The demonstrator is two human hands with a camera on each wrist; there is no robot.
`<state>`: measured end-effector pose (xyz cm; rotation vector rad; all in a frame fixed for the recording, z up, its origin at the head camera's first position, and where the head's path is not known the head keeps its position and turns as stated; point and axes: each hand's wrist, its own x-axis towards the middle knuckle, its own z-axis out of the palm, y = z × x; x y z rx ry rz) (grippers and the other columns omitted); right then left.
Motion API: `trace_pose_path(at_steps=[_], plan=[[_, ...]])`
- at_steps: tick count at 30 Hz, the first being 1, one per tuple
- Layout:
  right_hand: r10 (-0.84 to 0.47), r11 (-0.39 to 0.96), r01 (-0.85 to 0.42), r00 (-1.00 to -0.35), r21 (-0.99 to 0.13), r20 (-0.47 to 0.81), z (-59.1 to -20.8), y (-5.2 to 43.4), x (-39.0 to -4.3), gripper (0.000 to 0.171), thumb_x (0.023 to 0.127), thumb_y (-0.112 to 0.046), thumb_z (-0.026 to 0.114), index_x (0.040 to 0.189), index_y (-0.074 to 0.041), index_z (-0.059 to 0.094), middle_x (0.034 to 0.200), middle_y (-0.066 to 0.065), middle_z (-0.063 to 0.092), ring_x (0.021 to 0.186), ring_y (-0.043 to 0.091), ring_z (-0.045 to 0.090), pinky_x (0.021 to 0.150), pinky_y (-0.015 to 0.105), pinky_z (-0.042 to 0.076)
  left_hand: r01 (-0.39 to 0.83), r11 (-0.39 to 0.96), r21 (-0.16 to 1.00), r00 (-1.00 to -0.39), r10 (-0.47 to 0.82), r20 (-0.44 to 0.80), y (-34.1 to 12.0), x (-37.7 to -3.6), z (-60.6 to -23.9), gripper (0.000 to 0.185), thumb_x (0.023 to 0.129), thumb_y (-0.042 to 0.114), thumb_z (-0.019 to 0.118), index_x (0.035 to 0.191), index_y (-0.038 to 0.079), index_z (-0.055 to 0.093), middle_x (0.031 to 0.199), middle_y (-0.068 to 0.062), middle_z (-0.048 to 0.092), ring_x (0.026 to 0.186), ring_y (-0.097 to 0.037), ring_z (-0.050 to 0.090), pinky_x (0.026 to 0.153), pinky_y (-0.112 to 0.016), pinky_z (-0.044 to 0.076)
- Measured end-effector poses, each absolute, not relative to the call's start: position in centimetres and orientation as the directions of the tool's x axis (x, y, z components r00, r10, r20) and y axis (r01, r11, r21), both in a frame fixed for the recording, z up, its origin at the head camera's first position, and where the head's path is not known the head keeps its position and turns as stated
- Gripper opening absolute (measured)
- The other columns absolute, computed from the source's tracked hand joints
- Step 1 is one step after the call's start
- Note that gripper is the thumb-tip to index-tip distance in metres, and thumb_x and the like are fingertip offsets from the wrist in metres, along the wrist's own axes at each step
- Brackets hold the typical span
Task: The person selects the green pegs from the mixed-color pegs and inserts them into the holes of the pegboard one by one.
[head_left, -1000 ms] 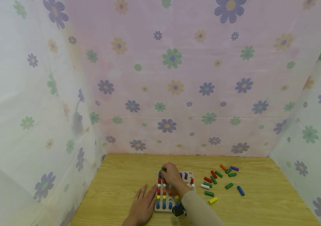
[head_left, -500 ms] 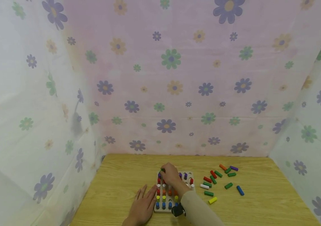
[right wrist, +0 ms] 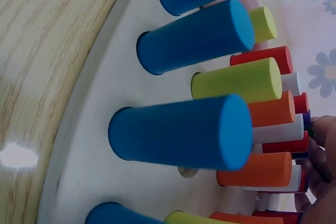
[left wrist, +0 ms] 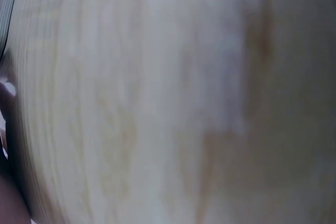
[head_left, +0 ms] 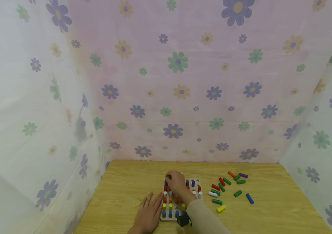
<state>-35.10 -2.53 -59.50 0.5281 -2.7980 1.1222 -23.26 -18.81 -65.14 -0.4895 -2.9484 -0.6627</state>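
A pale pegboard (head_left: 169,219) stands on the table with rows of upright coloured pegs, blue ones (head_left: 170,214) along the front and purple ones (head_left: 193,183) at the back. At its back left corner my right hand (head_left: 176,181) pinches a small green peg (right wrist: 311,132), mostly hidden by the fingers. My left hand (head_left: 148,211) lies flat on the table, fingertips right at the board's left edge. In the right wrist view, a hole (right wrist: 188,172) without a peg shows behind a blue peg (right wrist: 181,136). The left wrist view holds mostly blurred wood grain.
Loose pegs lie scattered right of the board, among them several green ones (head_left: 237,193), a blue one (head_left: 250,198), a yellow one (head_left: 221,208) and a white one (head_left: 212,194). A black wrist camera (head_left: 183,220) overlaps the board's front right. Flowered curtains (head_left: 180,97) surround the wooden table (head_left: 119,188).
The right hand stays at the back left corner, and less of the green peg shows between its fingers now. The left hand has kept its place; the head view shifted slightly.
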Motion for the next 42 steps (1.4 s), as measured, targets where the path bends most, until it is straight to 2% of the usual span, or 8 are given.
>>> trace_pose_path(at_steps=[7, 11, 16, 20, 23, 32, 38, 42], plan=[[-0.272, 0.694, -0.353, -0.936, -0.628, 0.225, -59.5, -2.6, -34.9, 0.017, 0.101, -0.013, 0.066, 0.109, -0.006, 0.079, 0.102, 0.007, 0.076, 0.092, 0.027, 0.071, 0.097, 0.056, 0.053, 0.332, 0.86, 0.388, -0.943, 0.287, 0.17, -18.8, -23.1, -65.1, 0.052, 0.113, 0.04, 0.031, 0.159, 0.018, 0.041, 0.159, -0.001, 0.046, 0.147, -0.046, 0.033, 0.116, -0.067, 0.027], [-0.272, 0.705, -0.335, -0.942, -0.625, 0.199, -59.7, -2.7, -35.1, 0.018, 0.101, -0.015, 0.066, 0.111, -0.007, 0.079, 0.105, 0.006, 0.076, 0.096, 0.027, 0.071, 0.101, 0.057, 0.051, 0.316, 0.867, 0.386, -0.949, 0.286, 0.135, -18.7, -23.1, -64.8, 0.054, 0.113, 0.042, 0.029, 0.159, 0.018, 0.04, 0.16, 0.0, 0.044, 0.149, -0.045, 0.031, 0.118, -0.067, 0.025], [-0.296, 0.703, -0.338, -0.939, -0.626, 0.175, -60.0, -2.2, -35.6, 0.023, 0.102, -0.018, 0.065, 0.119, -0.006, 0.076, 0.11, 0.008, 0.075, 0.098, 0.026, 0.071, 0.092, 0.051, 0.058, 0.309, 0.862, 0.402, -0.951, 0.282, 0.127, -18.4, -23.2, -64.6, 0.053, 0.113, 0.042, 0.028, 0.16, 0.018, 0.04, 0.16, 0.0, 0.044, 0.151, -0.043, 0.028, 0.12, -0.067, 0.022], [-0.333, 0.663, -0.356, -0.928, -0.659, 0.166, -59.7, -1.4, -35.8, 0.029, 0.103, -0.017, 0.063, 0.126, 0.0, 0.07, 0.111, 0.011, 0.074, 0.095, 0.026, 0.071, 0.082, 0.045, 0.061, 0.331, 0.856, 0.397, -0.944, 0.292, 0.156, -18.2, -23.3, -64.8, 0.051, 0.113, 0.038, 0.031, 0.16, 0.019, 0.04, 0.16, -0.001, 0.045, 0.149, -0.045, 0.03, 0.117, -0.068, 0.024], [-0.363, 0.622, -0.363, -0.919, -0.694, 0.155, -59.1, -0.8, -35.7, 0.034, 0.104, -0.016, 0.061, 0.131, 0.004, 0.065, 0.111, 0.013, 0.072, 0.094, 0.026, 0.07, 0.079, 0.044, 0.061, 0.324, 0.863, 0.387, -0.946, 0.291, 0.143, -18.2, -23.3, -64.9, 0.052, 0.113, 0.04, 0.03, 0.159, 0.018, 0.04, 0.16, -0.001, 0.045, 0.149, -0.045, 0.03, 0.117, -0.068, 0.024], [-0.391, 0.576, -0.409, -0.898, -0.707, 0.201, -57.4, 1.5, -33.9, 0.029, 0.106, -0.018, 0.057, 0.128, -0.002, 0.066, 0.115, 0.01, 0.068, 0.099, 0.024, 0.064, 0.081, 0.042, 0.058, 0.277, 0.878, 0.39, -0.96, 0.268, 0.079, -18.6, -23.2, -64.8, 0.056, 0.112, 0.044, 0.028, 0.16, 0.017, 0.038, 0.161, 0.0, 0.042, 0.152, -0.042, 0.026, 0.122, -0.064, 0.019], [-0.42, 0.59, -0.472, -0.872, -0.656, 0.25, -57.2, 3.5, -32.7, 0.024, 0.103, -0.012, 0.059, 0.123, 0.0, 0.068, 0.113, 0.015, 0.066, 0.097, 0.028, 0.064, 0.08, 0.044, 0.058, 0.261, 0.881, 0.395, -0.965, 0.254, 0.072, -18.6, -23.1, -64.9, 0.056, 0.112, 0.044, 0.028, 0.16, 0.017, 0.038, 0.161, 0.0, 0.042, 0.152, -0.042, 0.026, 0.123, -0.064, 0.017], [-0.419, 0.613, -0.452, -0.881, -0.648, 0.217, -56.9, 4.9, -32.1, 0.023, 0.103, -0.011, 0.06, 0.122, -0.002, 0.068, 0.114, 0.013, 0.064, 0.09, 0.021, 0.061, 0.074, 0.039, 0.055, 0.266, 0.884, 0.385, -0.963, 0.265, 0.057, -18.5, -23.2, -64.9, 0.057, 0.112, 0.044, 0.028, 0.16, 0.016, 0.037, 0.163, 0.0, 0.04, 0.152, -0.042, 0.025, 0.123, -0.064, 0.017]])
